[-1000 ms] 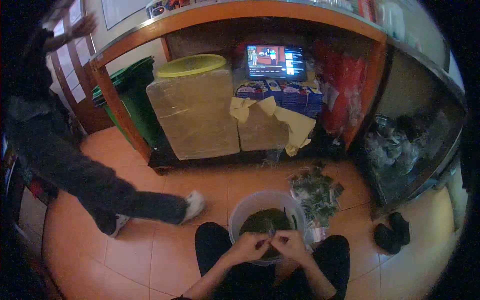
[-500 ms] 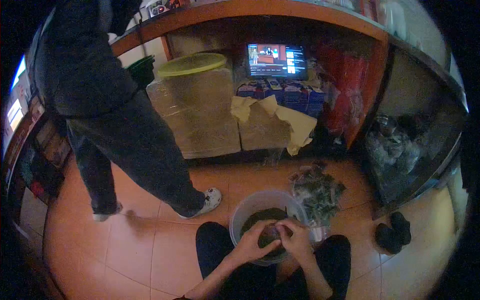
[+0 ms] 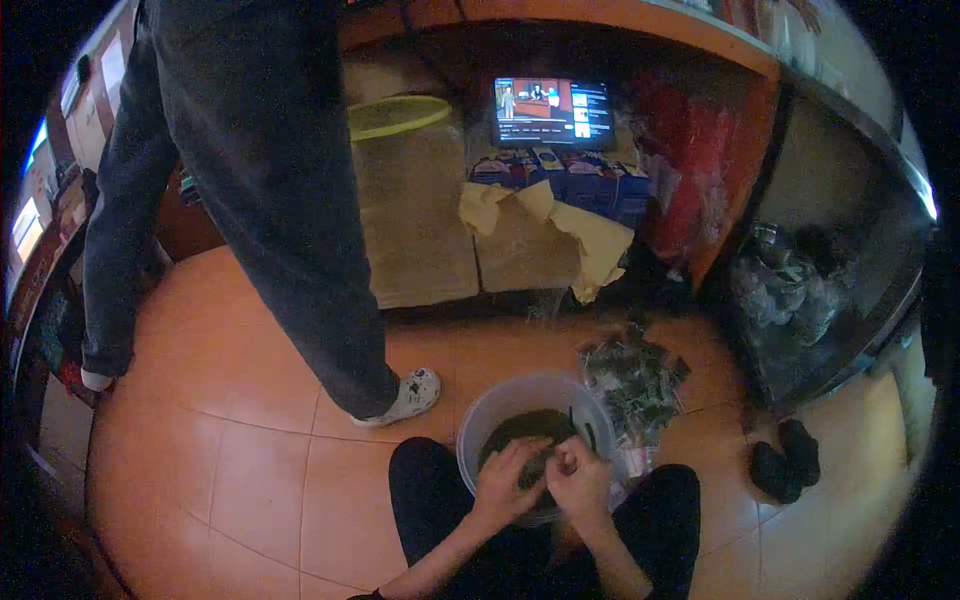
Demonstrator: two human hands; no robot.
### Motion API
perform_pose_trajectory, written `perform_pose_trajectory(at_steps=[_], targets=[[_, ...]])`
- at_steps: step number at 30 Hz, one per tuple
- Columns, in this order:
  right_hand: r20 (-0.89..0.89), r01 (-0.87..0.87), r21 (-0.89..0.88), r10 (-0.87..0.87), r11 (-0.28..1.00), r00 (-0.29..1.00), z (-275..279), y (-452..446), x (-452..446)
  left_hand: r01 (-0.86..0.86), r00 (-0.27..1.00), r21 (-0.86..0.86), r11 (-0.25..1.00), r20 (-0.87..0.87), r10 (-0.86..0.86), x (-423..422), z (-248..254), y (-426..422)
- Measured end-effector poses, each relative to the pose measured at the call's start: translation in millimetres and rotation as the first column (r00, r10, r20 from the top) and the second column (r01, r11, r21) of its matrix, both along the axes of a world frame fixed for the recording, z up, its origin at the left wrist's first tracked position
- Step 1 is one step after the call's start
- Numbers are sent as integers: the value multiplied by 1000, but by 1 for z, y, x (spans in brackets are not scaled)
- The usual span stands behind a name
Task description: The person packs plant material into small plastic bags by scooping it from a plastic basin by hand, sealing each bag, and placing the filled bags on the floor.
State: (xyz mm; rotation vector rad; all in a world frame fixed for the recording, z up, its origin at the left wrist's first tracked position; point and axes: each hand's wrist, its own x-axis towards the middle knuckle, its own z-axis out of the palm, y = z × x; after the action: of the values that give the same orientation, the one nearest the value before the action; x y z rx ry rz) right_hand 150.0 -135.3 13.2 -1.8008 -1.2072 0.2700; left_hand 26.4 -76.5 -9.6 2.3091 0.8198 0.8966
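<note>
A translucent plastic tub [image 3: 474,425] stands between my knees, with a dark greenish-brown loose mass [image 3: 525,428] inside. Over it, my left hand [image 3: 508,482] is curved, fingers together and thumb apart, around something dim that I cannot make out. My right hand [image 3: 580,483] is closed in a pinch just beside it; what the fingertips hold is too small to tell. A thin dark handle [image 3: 590,436] leans at the tub's right inner side. Right of the tub lies a heap of small clear packets with dark green contents [image 3: 635,385].
Another person [image 3: 270,200] stands at the left, one clog [image 3: 408,398] near the tub. Wrapped cartons [image 3: 415,220], torn brown paper [image 3: 590,245] and a lit tablet [image 3: 550,112] are under the counter. Dark shoes [image 3: 785,465] and a plastic bag [image 3: 790,285] lie right.
The other person has stepped, with the rear leg farther left and the body now hiding part of the cartons. My hands have shifted slightly, the fingertips drawing a little apart over the tub.
</note>
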Motion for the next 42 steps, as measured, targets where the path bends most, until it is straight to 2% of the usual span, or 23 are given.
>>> perform_pose_trajectory(at_steps=[3,5,7,8,9,11,13,15,16,18,19,21,22,24,29,31,33,34,36,37,39,40,42], targets=[[-12,72,75,-71,995,997,-3,4,-3,-39,996,-190,981,77,54,-1,-1,-5],[-19,58,41,-58,997,998,5,3,-3,-41,984,-143,989,163,65,0,12,-3],[-52,36,-51,-39,998,998,17,3,-1,-159,979,5,987,131,157,-2,5,5],[-81,24,-128,-35,991,996,22,2,4,-209,971,-114,971,90,220,-7,4,9],[36,37,-66,-34,997,999,19,3,14,-261,960,-233,937,36,277,-11,8,15],[165,31,-45,-23,999,986,2,5,44,-257,901,-441,860,213,379,-14,-5,32],[167,29,-94,-13,995,986,-5,12,60,-181,814,-407,895,449,369,-9,-14,52],[316,-142,-161,187,977,930,0,20,66,-177,773,-456,872,484,410,-2,-13,57],[311,-141,-171,189,975,931,-1,28,69,-173,724,-489,855,525,447,2,-11,59],[390,-406,-263,481,875,785,-18,43,68,-177,686,-495,850,557,468,7,-25,67],[383,-401,-271,481,875,789,-36,53,65,-179,648,-496,850,590,481,5,-28,74],[627,-426,-341,541,838,561,-64,65,59,-140,625,-556,819,592,509,3,-28,73],[623,-431,-344,546,834,560,-66,64,56,-100,603,-611,785,590,536,1,-28,73],[474,-287,-762,802,581,364,-64,60,49,-95,617,-604,791,588,523,0,-22,72],[477,-258,-784,814,564,330,-62,61,48,44,600,-663,747,616,511,1,-26,72],[468,-222,-804,817,552,336,-56,75,51,29,645,-735,678,532,549,-1,-26,72],[703,-326,-451,556,831,444,-64,93,55,41,612,-714,699,571,548,1,-21,69],[703,-326,-449,554,832,446,-68,100,53,49,577,-693,720,608,546,2,-18,69],[514,-328,-627,692,707,507,-78,109,46,56,598,-691,721,602,530,0,-25,72],[516,-328,-623,688,710,510,-84,107,44,65,614,-688,722,598,514,-2,-29,73],[255,-481,-732,849,482,463,-87,102,36,10,658,-662,749,569,494,-3,-32,72],[257,-486,-726,847,487,465,-83,107,35,-43,694,-637,770,535,482,-3,-32,72],[2,-394,-886,853,243,522,-74,114,34,6,667,-639,769,576,473,-4,-35,71]])
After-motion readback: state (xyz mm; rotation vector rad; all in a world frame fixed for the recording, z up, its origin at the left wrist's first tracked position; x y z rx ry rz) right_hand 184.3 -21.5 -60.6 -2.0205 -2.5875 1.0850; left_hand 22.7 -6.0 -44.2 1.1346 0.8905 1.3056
